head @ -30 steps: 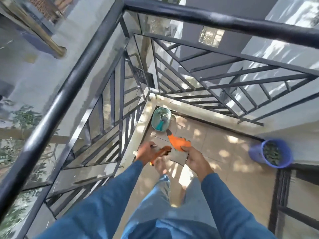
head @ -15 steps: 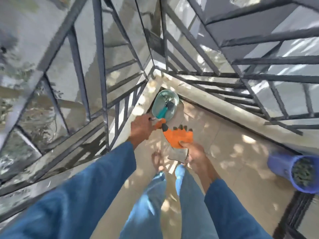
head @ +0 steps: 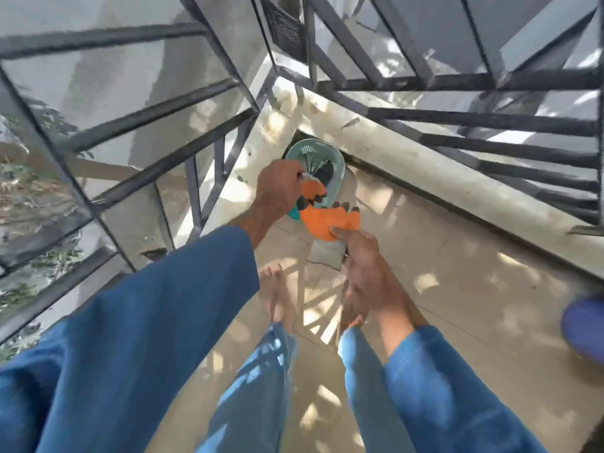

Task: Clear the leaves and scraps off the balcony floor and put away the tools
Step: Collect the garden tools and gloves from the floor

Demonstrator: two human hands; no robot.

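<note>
The orange-handled tool has been carried over the teal basket in the balcony corner — a second ago it was held well short. Stowing is judged under way. It is gripped in the curled left hand. The orange glove is pinched by the right hand — just beside the basket's near rim.
</note>
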